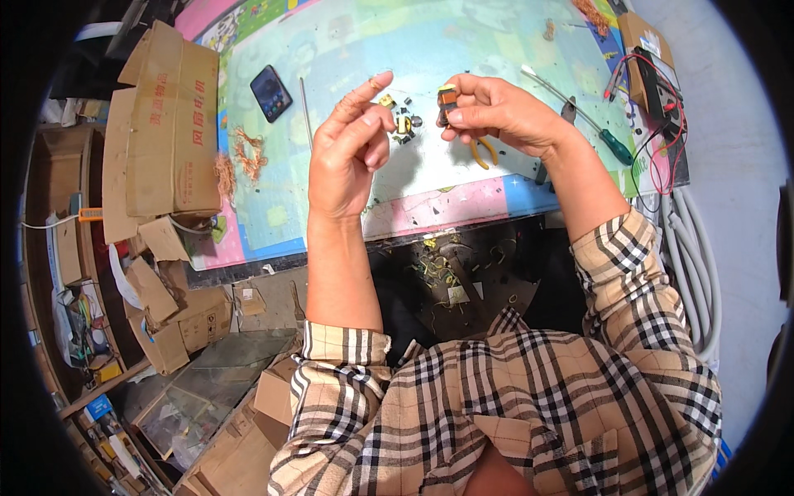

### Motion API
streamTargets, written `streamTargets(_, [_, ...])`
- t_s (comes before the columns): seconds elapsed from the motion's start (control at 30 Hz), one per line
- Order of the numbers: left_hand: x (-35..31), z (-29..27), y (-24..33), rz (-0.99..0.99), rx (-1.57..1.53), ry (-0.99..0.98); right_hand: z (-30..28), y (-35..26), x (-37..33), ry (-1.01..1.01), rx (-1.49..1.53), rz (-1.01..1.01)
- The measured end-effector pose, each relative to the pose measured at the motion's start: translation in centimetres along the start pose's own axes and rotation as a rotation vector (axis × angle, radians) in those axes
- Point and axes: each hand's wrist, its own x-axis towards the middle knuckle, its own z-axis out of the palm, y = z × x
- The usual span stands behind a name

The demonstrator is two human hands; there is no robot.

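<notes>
Component (447, 97) — pinched in right hand (501, 112)

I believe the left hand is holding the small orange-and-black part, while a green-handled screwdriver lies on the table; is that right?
Not quite: in the head view, the right hand holds the small orange-and-black part, not the left hand. The green-handled screwdriver does lie on the table.

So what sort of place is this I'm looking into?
Probably a small electrical repair workshop: loose copper wire and a green-handled screwdriver lie on the table, and what looks like a meter with red and black leads sits at its right edge.
</notes>
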Motion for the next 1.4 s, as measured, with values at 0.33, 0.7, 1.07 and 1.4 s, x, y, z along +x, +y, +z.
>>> streamTargets(0.33, [0.8, -0.2, -1.0, -0.110, -0.074, 0.048, -0.2, 0.3, 0.1, -0.012, -0.375, -0.042])
streamTargets(0.7, [-0.1, 0.2, -1.8, -0.378, 0.712, -0.253, -0.6, 0.5, 0.4, 0.299, -0.380, -0.068])
streamTargets(1.07, [-0.2, 0.0, -0.7, -0.353, 0.406, -0.406, -1.0, 0.3, 0.0, 0.153, -0.397, 0.063])
streamTargets(1.4, [-0.1, 0.7, -1.1, -0.262, 0.460, -0.202, -0.8, -0.7, -0.6, 0.001, -0.285, 0.079])
